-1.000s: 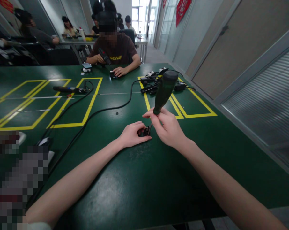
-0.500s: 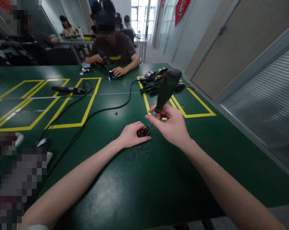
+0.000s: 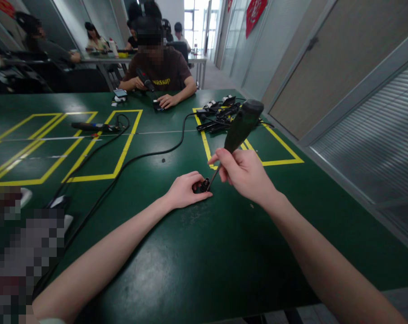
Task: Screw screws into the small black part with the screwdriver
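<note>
My left hand (image 3: 187,190) rests on the green table (image 3: 204,252), its fingers and thumb closed around a small black part (image 3: 206,184) with a round opening on top. Above and to the right, my right hand (image 3: 247,173) grips a screwdriver (image 3: 244,123) low on its dark, thick handle. The screwdriver leans to the right, its thin metal shaft running down to the black part. The exact spot where the tip meets the part is too small to make out.
Black cabled parts (image 3: 220,112) are heaped beyond my right hand, by yellow tape. A corded tool (image 3: 96,127) lies at left, and a black cable (image 3: 146,154) crosses the table. Opposite, a co-worker (image 3: 160,67) holds a power driver (image 3: 145,80). A small dark bit (image 3: 163,160) lies mid-table.
My right hand has shifted its fingers on the screwdriver and moved slightly right. The handle leans further right. My left hand and the black part stay in place.
</note>
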### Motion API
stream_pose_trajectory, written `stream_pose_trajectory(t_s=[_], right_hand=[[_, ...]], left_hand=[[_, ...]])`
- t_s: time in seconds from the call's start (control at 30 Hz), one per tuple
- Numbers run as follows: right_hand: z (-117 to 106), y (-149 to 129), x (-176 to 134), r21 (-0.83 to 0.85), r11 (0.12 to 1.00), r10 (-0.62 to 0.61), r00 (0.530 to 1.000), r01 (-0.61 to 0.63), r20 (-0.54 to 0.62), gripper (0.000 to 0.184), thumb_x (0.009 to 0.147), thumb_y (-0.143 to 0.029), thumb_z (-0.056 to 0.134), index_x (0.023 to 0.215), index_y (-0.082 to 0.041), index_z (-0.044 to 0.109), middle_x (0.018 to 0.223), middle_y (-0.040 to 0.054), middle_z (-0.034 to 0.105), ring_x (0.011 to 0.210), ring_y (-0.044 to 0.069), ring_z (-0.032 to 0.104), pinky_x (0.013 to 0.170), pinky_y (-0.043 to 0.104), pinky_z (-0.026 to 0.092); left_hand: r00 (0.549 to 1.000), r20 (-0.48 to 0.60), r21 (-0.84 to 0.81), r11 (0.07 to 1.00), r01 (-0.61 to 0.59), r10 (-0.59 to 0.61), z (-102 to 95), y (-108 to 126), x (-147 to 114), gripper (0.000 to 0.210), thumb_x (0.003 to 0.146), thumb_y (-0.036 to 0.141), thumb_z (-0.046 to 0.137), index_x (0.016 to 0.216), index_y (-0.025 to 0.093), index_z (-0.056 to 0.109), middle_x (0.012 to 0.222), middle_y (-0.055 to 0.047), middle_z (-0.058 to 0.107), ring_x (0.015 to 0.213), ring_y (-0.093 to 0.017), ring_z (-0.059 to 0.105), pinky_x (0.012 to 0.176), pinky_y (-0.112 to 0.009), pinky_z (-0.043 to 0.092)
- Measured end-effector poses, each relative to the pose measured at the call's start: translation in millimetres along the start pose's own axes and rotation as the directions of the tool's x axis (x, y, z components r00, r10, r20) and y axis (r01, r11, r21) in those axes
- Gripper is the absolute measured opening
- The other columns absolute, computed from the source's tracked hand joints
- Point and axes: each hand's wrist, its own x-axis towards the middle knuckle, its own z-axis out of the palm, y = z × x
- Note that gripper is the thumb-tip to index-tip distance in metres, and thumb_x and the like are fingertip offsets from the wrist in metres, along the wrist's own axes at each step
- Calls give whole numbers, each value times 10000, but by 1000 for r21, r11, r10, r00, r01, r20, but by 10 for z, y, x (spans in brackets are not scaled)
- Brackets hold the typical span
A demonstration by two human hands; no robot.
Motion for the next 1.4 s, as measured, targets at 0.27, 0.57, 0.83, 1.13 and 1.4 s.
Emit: stream_pose_trajectory(t_s=[0.27, 0.57, 0.83, 1.13, 1.4], right_hand=[[12, 61, 13, -168, 970, -209, 952, 174, -222, 234, 954, -438, 643, 959, -206, 614, 720, -3, 625, 592, 159, 580, 566, 292, 423], [-17, -5, 75, 195, 968, -120, 975, 156, -186, 346, 795, -444, 849, 1044, -224, 754, 947, 39, 743, 825, 201, 710, 716, 338, 612], [22, -69, 24, 162, 952, -226, 953, 260, -204, 884, 910, -340, 764, 1636, -353, 260, 1076, 32, 774, 956, 248, 772, 940, 460, 643], [-8, -127, 57, -85, 947, -322, 910, 311, -261, 432, 944, -359, 706, 1362, -292, 620, 1186, 73, 728, 1078, 272, 724, 808, 402, 662], [-53, -233, 13, -109, 904, -428, 867, 414, -256, 887, 850, -75, 668, 1600, -419, 343, 1681, 11, 426, 1001, 202, 738, 806, 346, 655]], left_hand=[[1000, -1, -9, 1000, -4, 4, -5, 4, 4, 391, 859, 544, 747, 798, 185, 604, 775, 19, 553, 668, -136, 510, 631, -260, 391], [1000, -6, -8, 1000, -10, 10, 8, -11, 3, 383, 849, 526, 766, 790, 186, 600, 767, 25, 543, 659, -136, 507, 626, -260, 381], [1000, -11, 1, 1000, -10, 10, 6, -4, 2, 387, 847, 523, 775, 786, 185, 596, 765, 30, 540, 656, -131, 507, 628, -261, 386], [1000, -2, -2, 1000, 5, -5, 7, -9, -10, 389, 857, 560, 741, 819, 192, 620, 780, 17, 566, 677, -147, 533, 640, -268, 406], [1000, 0, -6, 1000, 1, -1, 11, -8, -4, 379, 853, 543, 752, 811, 191, 617, 769, 22, 561, 672, -144, 527, 647, -268, 405]])
